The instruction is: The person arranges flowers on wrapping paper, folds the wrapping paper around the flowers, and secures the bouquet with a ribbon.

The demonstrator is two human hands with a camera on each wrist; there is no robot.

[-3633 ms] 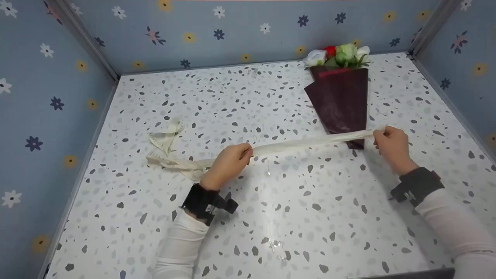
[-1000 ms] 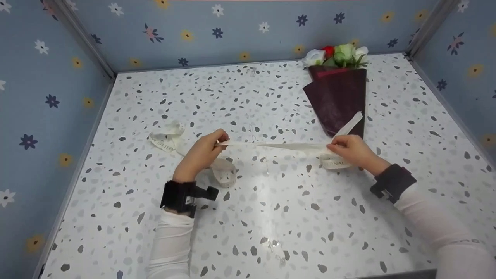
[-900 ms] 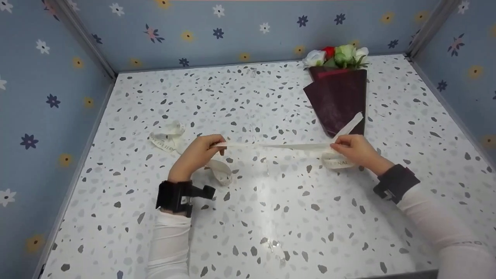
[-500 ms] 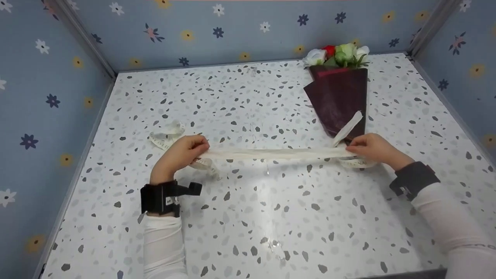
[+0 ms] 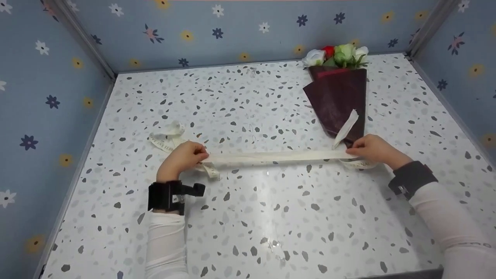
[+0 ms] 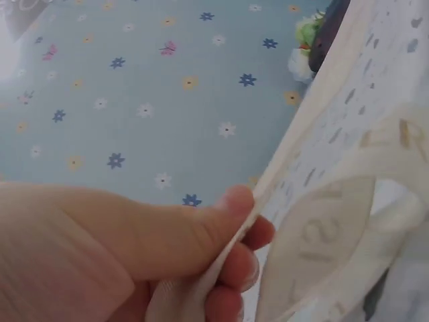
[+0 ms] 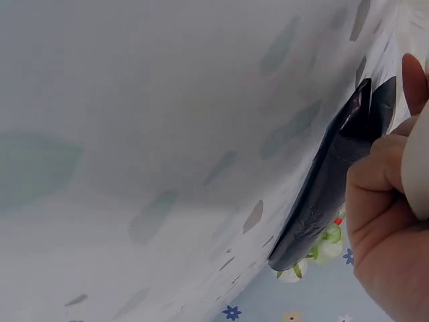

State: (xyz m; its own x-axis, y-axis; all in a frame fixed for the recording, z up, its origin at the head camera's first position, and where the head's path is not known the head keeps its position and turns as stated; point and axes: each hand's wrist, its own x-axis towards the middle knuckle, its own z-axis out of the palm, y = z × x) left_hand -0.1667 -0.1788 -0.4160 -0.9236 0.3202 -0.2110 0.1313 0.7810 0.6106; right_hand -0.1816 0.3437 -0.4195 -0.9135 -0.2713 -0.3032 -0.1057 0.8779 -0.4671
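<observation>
A cream ribbon [image 5: 271, 156] is stretching between a person's two hands, apparently above the tabletop [image 5: 248, 217], since a soft shadow is running beneath it. The left hand [image 5: 181, 159] is pinching it, thumb laid over curled fingers, and the right hand [image 5: 370, 149] is holding it in a like grip between thumb and fingers. With the hands resting well apart, each grip is probably serving as an anchor for the other, which would be why the span is lying so straight. Outside that span nothing is pulling, so the printed ribbon is curling in slack loops beside the left hand and under the right one. A loose tail is slanting up past the right hand, across the narrow foot of the dark wrapper [image 5: 339, 100]; whether it is touching is hard to tell. The wrapper is lying just beyond, its flowers [image 5: 343, 56] pointing toward the back wall [image 5: 240, 42].
</observation>
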